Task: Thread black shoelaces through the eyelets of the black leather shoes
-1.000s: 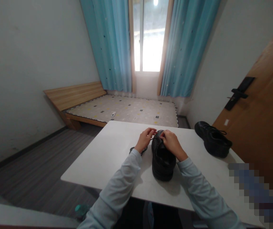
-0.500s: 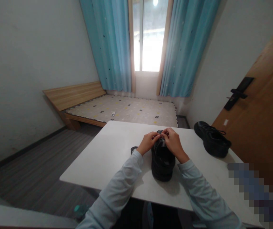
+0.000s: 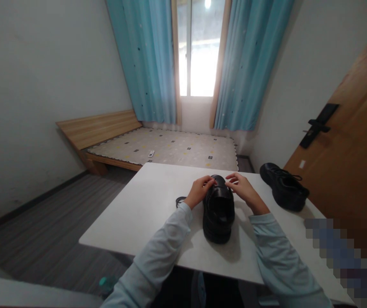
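Observation:
A black lace-up shoe sits upright on the white table, its heel toward me and its toe pointing away. My left hand is at the left side of its upper, with the fingers closed near the lace holes. Whether a lace is also between those fingers is too small to tell. My right hand is just right of the shoe's front, thumb and fingers slightly apart, with nothing visible in them. A dark shoelace lies coiled on the table beside my left wrist.
The matching black shoe stands at the table's right edge, near the wooden door. Behind the table is a bed with a small white remote on it. A bottle with a green cap is low at left.
My right hand has moved off the shoe's front to the right, and its fingers have parted. The shoe's tongue shows more fully. My left hand has stayed on the shoe.

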A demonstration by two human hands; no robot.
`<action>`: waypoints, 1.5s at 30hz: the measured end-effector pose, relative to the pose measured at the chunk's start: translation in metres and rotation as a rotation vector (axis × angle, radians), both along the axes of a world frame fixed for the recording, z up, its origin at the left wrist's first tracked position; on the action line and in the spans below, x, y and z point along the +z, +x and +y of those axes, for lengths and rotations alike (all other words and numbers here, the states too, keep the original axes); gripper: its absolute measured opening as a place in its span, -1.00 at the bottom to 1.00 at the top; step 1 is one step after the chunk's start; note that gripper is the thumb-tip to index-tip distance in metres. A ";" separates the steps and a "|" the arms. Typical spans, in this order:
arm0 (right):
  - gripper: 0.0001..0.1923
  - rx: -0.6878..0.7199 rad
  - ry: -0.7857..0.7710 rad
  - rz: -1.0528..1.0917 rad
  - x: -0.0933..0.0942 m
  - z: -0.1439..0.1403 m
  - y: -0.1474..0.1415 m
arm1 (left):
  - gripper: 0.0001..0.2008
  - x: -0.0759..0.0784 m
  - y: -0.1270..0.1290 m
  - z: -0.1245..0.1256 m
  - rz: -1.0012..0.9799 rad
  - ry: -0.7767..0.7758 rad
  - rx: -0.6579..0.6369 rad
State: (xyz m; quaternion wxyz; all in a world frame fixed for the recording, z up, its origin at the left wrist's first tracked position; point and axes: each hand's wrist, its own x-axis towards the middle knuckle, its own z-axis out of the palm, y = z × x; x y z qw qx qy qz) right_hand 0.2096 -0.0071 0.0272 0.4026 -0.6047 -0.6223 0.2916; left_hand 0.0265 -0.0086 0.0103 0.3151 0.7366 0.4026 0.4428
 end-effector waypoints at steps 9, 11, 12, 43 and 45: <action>-0.82 0.024 -0.166 0.162 0.010 -0.006 0.012 | -0.68 0.007 0.001 0.000 -0.113 0.068 0.025; -0.83 0.029 -0.192 0.199 0.013 -0.007 0.015 | -0.68 0.009 0.002 0.000 -0.134 0.077 0.020; -0.83 0.029 -0.208 0.219 0.014 -0.008 0.016 | -0.69 0.010 0.002 0.000 -0.136 0.079 0.009; -0.83 0.072 -0.294 0.254 0.020 -0.013 0.022 | -0.84 0.034 0.046 0.018 0.649 0.218 -0.113; -0.83 0.076 -0.293 0.253 0.020 -0.013 0.022 | -0.84 0.033 0.046 0.017 0.648 0.224 -0.109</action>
